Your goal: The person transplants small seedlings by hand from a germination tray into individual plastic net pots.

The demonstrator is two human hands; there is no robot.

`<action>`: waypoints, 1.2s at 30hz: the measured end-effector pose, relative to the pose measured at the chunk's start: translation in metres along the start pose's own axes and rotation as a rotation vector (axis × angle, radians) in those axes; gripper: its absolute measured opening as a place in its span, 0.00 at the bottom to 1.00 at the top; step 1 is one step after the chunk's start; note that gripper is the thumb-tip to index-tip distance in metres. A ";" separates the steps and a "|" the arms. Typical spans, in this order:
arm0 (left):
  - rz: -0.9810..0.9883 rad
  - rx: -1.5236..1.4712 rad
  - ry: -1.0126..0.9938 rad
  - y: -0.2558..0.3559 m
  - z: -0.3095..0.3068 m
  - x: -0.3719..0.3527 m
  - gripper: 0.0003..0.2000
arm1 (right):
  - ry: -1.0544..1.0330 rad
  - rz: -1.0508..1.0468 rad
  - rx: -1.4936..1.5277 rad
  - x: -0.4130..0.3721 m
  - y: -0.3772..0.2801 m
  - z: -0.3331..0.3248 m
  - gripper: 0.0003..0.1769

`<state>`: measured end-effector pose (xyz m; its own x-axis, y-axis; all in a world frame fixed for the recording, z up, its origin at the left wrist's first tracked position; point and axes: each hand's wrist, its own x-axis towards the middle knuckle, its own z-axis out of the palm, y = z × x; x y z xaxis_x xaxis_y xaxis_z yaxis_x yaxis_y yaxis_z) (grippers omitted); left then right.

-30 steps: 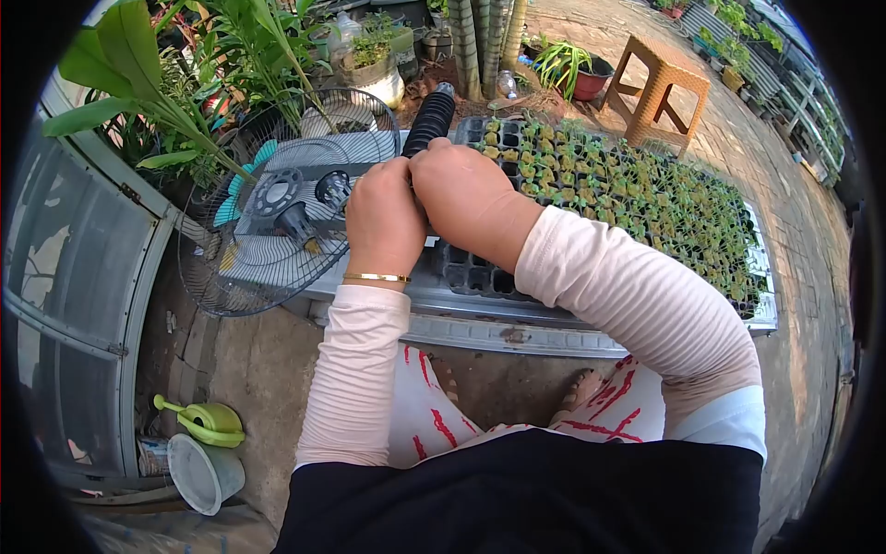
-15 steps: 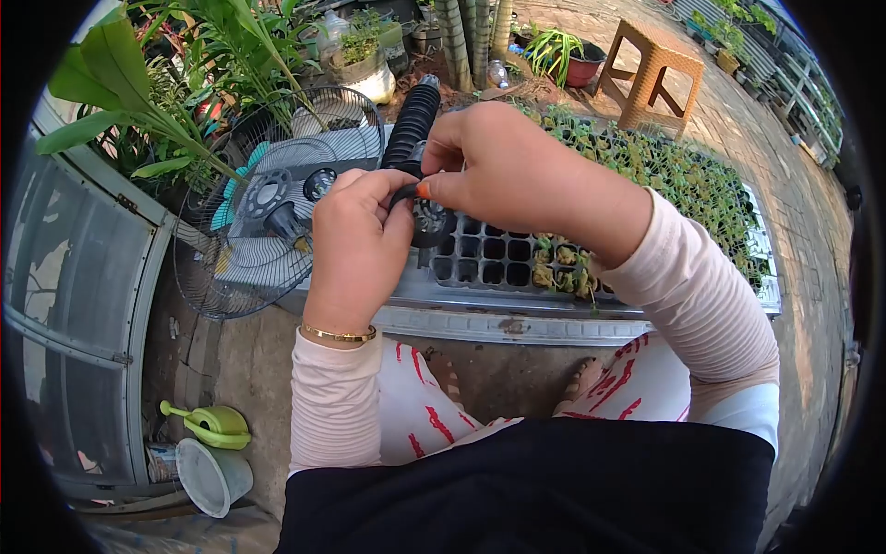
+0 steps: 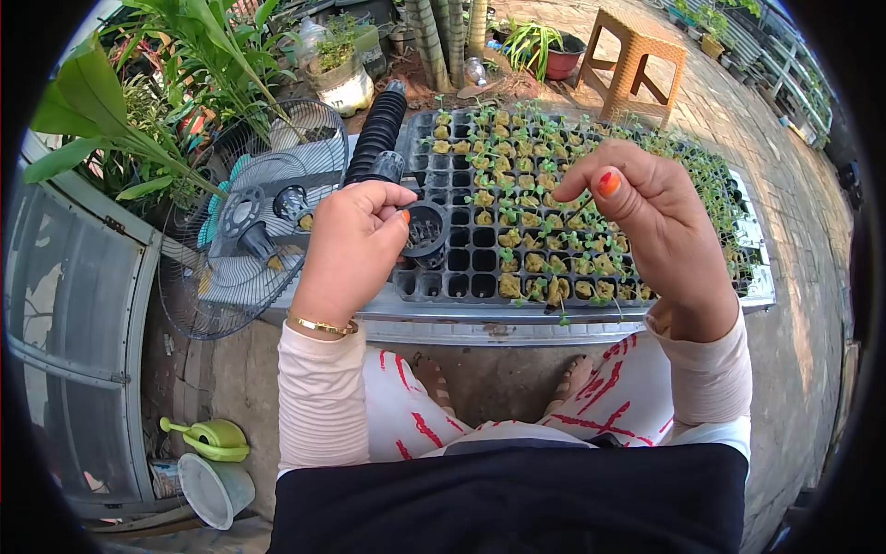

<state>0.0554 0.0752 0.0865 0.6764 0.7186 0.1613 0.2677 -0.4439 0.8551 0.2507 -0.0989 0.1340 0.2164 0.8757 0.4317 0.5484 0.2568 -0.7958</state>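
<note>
The left hand has its thumb and forefinger clamped on the near-left rim of a slotted black net pot, which sits just right of those fingers, with a stack of ribbed black pots just beyond them. The right hand hovers over the seedling tray, its fingers curled in near the thumb; whether they grip anything, I cannot tell. A wire fan guard lies left of the left fingers.
</note>
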 end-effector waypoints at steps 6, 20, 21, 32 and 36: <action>-0.015 -0.036 0.018 -0.004 0.004 -0.006 0.11 | 0.118 0.119 0.125 -0.019 0.013 0.007 0.07; 0.197 0.197 0.232 0.036 0.007 -0.060 0.14 | 0.058 -0.062 -0.012 -0.023 0.026 0.012 0.02; 0.208 0.244 0.082 0.036 0.005 -0.066 0.15 | 0.033 -0.116 -0.088 -0.023 0.027 0.014 0.01; 0.228 0.259 -0.063 0.020 0.068 -0.060 0.16 | 0.001 -0.155 -0.198 -0.022 0.041 0.031 0.05; 0.256 0.293 -0.060 0.020 0.069 -0.059 0.16 | -0.009 -0.202 -0.225 -0.021 0.038 0.036 0.05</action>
<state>0.0683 -0.0132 0.0600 0.7831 0.5364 0.3146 0.2642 -0.7449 0.6126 0.2379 -0.0929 0.0796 0.0783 0.8200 0.5670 0.7453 0.3295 -0.5796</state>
